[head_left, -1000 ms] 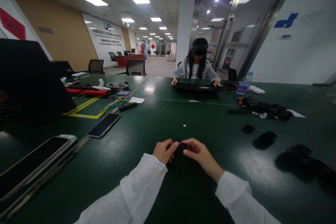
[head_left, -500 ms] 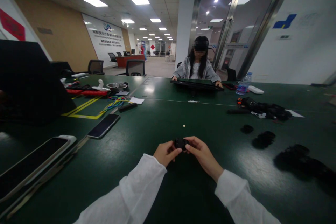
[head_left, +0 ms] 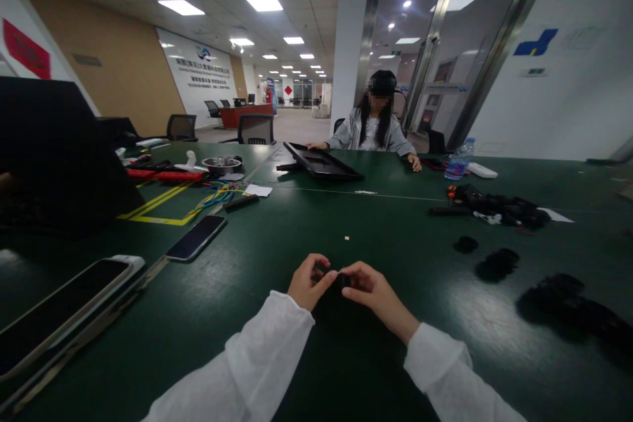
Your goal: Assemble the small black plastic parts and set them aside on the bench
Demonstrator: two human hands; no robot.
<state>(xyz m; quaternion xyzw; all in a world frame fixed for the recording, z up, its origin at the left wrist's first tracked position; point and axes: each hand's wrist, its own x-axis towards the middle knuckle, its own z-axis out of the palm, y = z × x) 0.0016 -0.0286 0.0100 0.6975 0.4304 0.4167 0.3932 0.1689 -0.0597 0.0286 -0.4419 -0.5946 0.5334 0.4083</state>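
Note:
A small black part (head_left: 345,279), too dark to identify further, is pinched between the thumb and fingers of my right hand (head_left: 370,293) above the green table (head_left: 277,356). My left hand (head_left: 310,282) is right beside it, with its fingers curved and spread from the thumb. The left thumb tip reaches the part's near side; whether it touches is unclear. A tiny pale piece (head_left: 347,238) lies on the table just beyond my hands.
To the right are several black parts (head_left: 498,264) and a water bottle (head_left: 459,158). At left lie a phone (head_left: 196,237), a larger white-edged device (head_left: 64,316), coloured wires (head_left: 217,194) and a dark panel (head_left: 64,151). Opposite, a person (head_left: 373,125) touches a black framed screen-like panel (head_left: 324,163).
My left fingers have opened away from the black part, while my right hand keeps it. Across the table, the person's black panel has swung to the left and tilted, held by one hand.

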